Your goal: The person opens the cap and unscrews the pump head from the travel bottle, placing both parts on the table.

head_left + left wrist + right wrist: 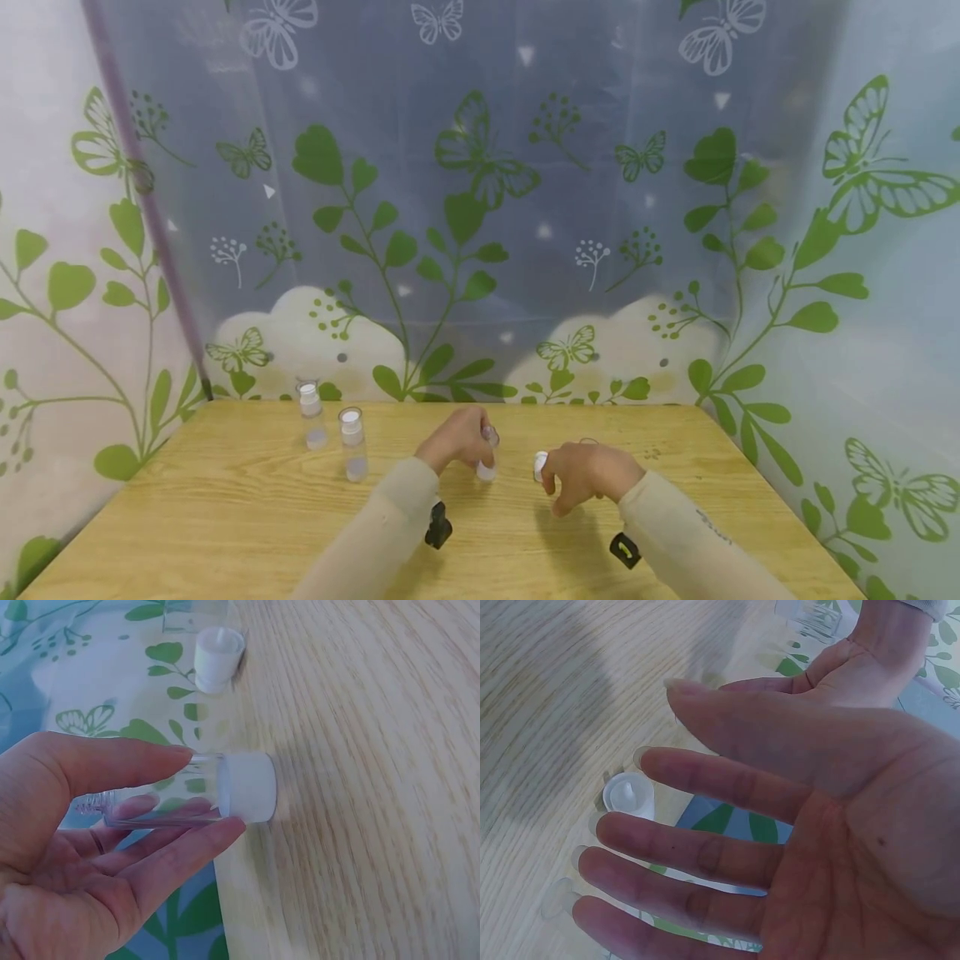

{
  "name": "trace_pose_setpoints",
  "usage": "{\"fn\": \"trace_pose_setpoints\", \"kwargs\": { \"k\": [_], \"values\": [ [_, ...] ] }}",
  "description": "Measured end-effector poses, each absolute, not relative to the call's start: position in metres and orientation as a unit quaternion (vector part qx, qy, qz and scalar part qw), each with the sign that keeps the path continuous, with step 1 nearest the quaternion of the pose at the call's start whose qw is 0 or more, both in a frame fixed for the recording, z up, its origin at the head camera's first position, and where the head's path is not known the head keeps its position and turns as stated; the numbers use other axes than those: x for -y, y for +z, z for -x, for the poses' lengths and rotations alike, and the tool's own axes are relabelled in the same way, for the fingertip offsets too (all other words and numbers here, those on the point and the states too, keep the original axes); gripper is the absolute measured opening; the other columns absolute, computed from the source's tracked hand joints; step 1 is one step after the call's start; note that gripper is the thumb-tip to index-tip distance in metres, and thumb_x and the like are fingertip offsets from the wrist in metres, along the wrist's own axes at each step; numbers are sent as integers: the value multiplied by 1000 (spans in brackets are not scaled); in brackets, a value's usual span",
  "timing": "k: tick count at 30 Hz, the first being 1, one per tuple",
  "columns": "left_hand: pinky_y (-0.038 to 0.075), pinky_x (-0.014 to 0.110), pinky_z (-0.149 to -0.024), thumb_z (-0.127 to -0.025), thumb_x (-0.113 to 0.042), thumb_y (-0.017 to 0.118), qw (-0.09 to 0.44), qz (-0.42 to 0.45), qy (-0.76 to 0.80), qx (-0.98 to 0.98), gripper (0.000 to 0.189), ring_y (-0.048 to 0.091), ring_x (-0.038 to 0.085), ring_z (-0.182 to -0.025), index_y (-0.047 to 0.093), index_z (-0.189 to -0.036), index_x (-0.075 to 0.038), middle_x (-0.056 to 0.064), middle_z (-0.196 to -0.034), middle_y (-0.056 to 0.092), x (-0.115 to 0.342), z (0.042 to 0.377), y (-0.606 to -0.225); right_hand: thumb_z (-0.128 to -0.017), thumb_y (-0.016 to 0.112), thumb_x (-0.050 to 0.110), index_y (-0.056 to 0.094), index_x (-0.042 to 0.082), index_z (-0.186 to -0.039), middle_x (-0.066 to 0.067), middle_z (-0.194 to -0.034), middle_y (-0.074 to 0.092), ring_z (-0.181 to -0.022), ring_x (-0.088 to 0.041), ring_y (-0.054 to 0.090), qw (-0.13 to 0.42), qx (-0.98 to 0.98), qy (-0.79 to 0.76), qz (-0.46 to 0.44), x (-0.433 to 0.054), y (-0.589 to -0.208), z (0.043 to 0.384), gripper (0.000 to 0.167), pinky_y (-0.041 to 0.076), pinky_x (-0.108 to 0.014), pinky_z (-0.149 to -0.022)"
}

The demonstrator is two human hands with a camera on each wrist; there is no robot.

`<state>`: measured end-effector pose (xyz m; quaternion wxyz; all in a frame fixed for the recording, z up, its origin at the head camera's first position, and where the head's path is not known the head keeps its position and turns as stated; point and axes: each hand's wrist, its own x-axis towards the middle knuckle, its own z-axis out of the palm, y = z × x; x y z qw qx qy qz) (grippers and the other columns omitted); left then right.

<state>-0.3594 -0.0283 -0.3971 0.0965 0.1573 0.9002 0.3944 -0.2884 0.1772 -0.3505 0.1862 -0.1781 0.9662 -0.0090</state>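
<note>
My left hand [459,437] holds a small clear bottle [206,787] between thumb and fingers. Its bare threaded neck points up, and its white base [486,472] is down at the tabletop. To the right, my right hand [592,473] hovers over the table with its fingers [705,851] spread and nothing in them. Close by its fingertips stands a white pump top [628,793], also visible in the left wrist view as a white piece [217,660]. A clear cap [557,898] lies partly hidden behind the right fingers.
Two capped clear bottles with white tops, a nearer bottle [352,443] and a farther bottle [311,417], stand on the left of the wooden table [247,517]. A patterned curtain [480,250] hangs along the table's back edge and sides.
</note>
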Motion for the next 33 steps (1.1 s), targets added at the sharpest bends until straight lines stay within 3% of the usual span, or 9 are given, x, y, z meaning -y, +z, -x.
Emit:
{"fn": "trace_pose_setpoints", "kwargs": {
  "k": [6,11,19,24,33],
  "values": [
    [63,44,-74,-73,8,79,97,-153,388,-903,34,62,23,-85,57,-98,-1,11,-100,60,30,358,-398,-85,83,23,75,18,-103,-8,-127,69,-75,-21,60,193,-964,-12,184,-177,-352,287,20,55,-39,-58],
    [62,38,-73,-73,0,87,86,-148,369,-913,48,67,24,-85,63,-115,2,14,-106,68,36,354,-399,-86,82,23,76,18,-104,-5,-130,68,-75,-18,60,202,-961,-20,186,-176,-353,286,19,55,-37,-59],
    [56,39,-74,-74,-8,89,48,-154,311,-937,43,64,23,-87,67,-110,0,11,-101,69,66,337,-394,-93,75,22,75,15,-109,-1,-106,70,-91,-16,64,199,-946,-53,251,-172,-352,289,18,54,-38,-79],
    [58,44,-81,-74,-9,90,32,-168,303,-938,42,68,27,-92,69,-110,0,13,-100,71,87,322,-387,-95,73,20,75,13,-112,-2,-105,72,-94,-16,66,188,-930,-75,307,-167,-352,289,18,56,-35,-82],
    [58,46,-81,-75,-11,89,42,-182,258,-948,36,69,27,-93,73,-107,-7,13,-100,74,121,295,-380,-97,72,16,75,12,-114,-6,-114,75,-107,-24,69,161,-913,-94,362,-154,-355,286,18,57,-32,-87]
  ]
}}
